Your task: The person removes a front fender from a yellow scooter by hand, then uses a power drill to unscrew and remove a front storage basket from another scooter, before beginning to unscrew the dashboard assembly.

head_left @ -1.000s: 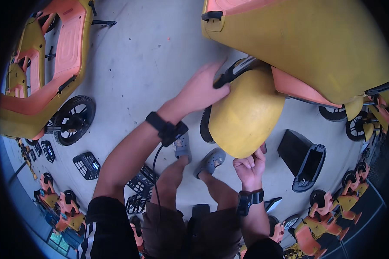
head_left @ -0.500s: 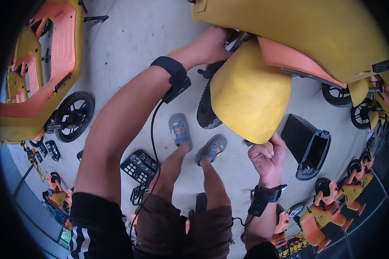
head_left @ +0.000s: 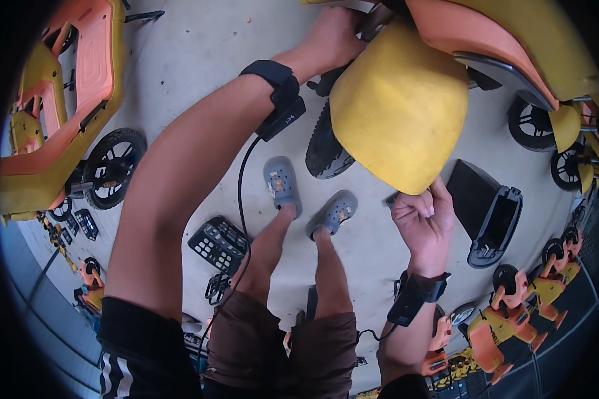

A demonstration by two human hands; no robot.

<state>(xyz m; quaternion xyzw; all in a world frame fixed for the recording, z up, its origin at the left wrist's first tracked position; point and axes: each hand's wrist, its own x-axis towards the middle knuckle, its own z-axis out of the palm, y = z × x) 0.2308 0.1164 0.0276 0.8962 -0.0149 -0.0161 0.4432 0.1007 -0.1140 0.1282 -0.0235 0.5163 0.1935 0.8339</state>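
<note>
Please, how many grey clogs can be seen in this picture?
2. The left clog is on the person's left foot, left of the black tyre; the right clog is on the right foot, below it in the picture.

Cool, soft light falls over a smooth pale grey floor (head_left: 206, 53) sprinkled with small dark specks, bounded at the lower left by a blue-grey panelled wall (head_left: 46, 312) crossed by dark lines and at the lower right by a darker surface (head_left: 569, 322) behind parked orange-and-yellow vehicles (head_left: 487, 351).
</note>
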